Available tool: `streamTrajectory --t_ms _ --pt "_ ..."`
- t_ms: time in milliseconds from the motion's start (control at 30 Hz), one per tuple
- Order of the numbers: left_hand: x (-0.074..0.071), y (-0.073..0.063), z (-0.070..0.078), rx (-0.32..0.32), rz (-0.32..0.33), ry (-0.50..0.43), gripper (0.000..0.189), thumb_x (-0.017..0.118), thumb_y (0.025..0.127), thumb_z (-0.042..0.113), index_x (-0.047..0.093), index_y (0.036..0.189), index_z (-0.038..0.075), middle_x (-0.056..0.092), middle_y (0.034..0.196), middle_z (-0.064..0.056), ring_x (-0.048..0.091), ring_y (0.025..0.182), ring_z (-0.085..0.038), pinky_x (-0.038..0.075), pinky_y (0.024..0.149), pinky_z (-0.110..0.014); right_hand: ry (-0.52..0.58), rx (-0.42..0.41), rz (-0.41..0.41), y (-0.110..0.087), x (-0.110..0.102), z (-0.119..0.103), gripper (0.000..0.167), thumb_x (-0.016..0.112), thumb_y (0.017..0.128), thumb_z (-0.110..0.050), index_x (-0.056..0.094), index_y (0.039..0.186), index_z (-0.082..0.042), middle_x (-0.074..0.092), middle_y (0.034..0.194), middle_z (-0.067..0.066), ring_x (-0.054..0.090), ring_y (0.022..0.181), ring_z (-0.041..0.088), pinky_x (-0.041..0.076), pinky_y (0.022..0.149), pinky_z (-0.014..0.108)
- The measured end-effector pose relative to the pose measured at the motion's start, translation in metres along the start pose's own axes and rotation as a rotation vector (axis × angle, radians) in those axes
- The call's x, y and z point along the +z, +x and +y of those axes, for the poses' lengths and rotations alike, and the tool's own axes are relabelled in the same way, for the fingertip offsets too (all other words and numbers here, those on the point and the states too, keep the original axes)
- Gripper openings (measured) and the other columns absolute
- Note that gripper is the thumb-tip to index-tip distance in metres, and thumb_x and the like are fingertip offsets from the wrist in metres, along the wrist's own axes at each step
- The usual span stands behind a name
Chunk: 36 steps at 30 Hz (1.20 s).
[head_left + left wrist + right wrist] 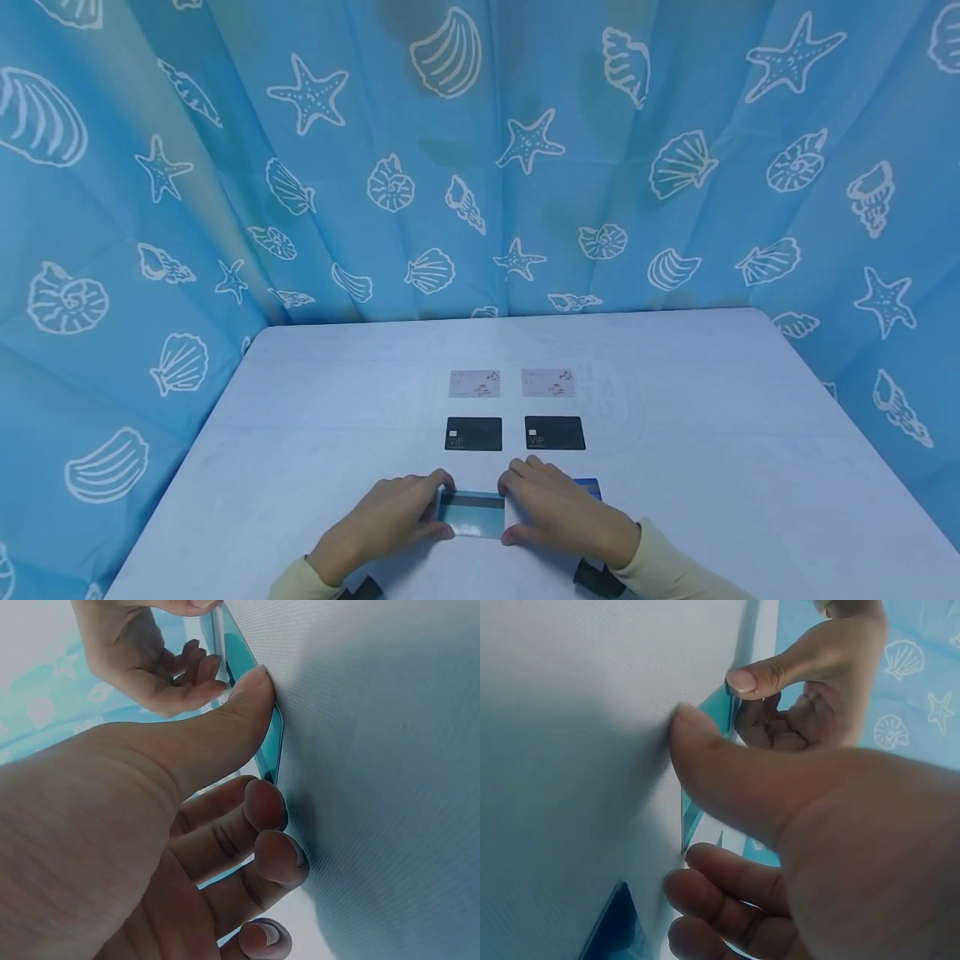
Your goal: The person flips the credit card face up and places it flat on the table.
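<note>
Pinching a teal card (472, 515) at its left end, the left hand (401, 517) sets its thumb at the near edge and a finger at the far edge; the right hand (562, 512) grips the right end likewise. The card is held low over the near part of the white desk (712, 467), a dark stripe along its far side; I can't tell whether it touches the surface. A blue card (589, 487) pokes out from behind the right hand, mostly hidden. Beyond, 2 black cards (473, 436) lie side by side, both marked VIP, and farther back are 2 pale pink cards (475, 384), also apart. Behind the desk hangs a blue curtain (585, 187) printed with white shells and starfish. Pale sleeves (667, 562) cover both forearms.
</note>
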<state>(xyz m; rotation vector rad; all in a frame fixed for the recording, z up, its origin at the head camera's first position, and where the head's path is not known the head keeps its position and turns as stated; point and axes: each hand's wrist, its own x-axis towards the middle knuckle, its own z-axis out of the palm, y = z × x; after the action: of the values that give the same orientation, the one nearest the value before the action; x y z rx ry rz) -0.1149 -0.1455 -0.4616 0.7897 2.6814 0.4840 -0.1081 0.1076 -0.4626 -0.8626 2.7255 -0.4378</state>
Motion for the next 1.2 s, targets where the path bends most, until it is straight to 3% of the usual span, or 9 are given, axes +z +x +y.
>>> streamTrajectory --t_ms 200,500,833,1200 --pt "-0.0005 -0.0010 -0.0006 0.002 -0.003 0.000 0.052 0.081 0.087 0.041 0.061 0.127 0.015 0.059 0.077 0.013 0.047 0.063 0.000 0.041 0.059 -0.020 0.004 0.010 0.006 0.0014 0.0013 -0.0011 0.047 0.082 0.084 -0.046 0.068 0.117 -0.016 0.065 0.105 -0.008 0.050 0.095 0.007 0.052 0.091 0.033" --pt "-0.0003 -0.0019 -0.0003 -0.002 -0.004 0.002 0.053 0.081 0.087 0.044 0.061 0.127 0.014 0.060 0.077 0.013 0.048 0.063 0.000 0.041 0.059 -0.020 -0.005 0.009 -0.003 0.0004 0.0020 -0.0032 0.055 0.083 0.083 -0.051 0.067 0.121 -0.016 0.064 0.107 -0.008 0.049 0.094 0.008 0.051 0.091 0.033" --pt "-0.0016 -0.0022 -0.0005 0.005 -0.011 0.019 0.058 0.082 0.084 0.049 0.061 0.126 0.015 0.064 0.082 0.012 0.049 0.064 0.000 0.041 0.060 -0.020 0.022 0.011 -0.002 0.0011 0.0028 -0.0040 0.052 0.083 0.084 -0.047 0.066 0.121 -0.015 0.065 0.108 -0.007 0.049 0.094 0.007 0.051 0.091 0.034" --pt "-0.0008 -0.0021 -0.0012 -0.017 -0.021 -0.014 0.057 0.086 0.082 0.044 0.062 0.125 0.015 0.060 0.080 0.013 0.048 0.063 -0.001 0.039 0.058 -0.020 0.027 0.012 0.019 0.0016 0.0043 -0.0038 0.053 0.085 0.082 -0.046 0.064 0.119 -0.015 0.063 0.106 -0.007 0.047 0.092 0.007 0.049 0.087 0.031"
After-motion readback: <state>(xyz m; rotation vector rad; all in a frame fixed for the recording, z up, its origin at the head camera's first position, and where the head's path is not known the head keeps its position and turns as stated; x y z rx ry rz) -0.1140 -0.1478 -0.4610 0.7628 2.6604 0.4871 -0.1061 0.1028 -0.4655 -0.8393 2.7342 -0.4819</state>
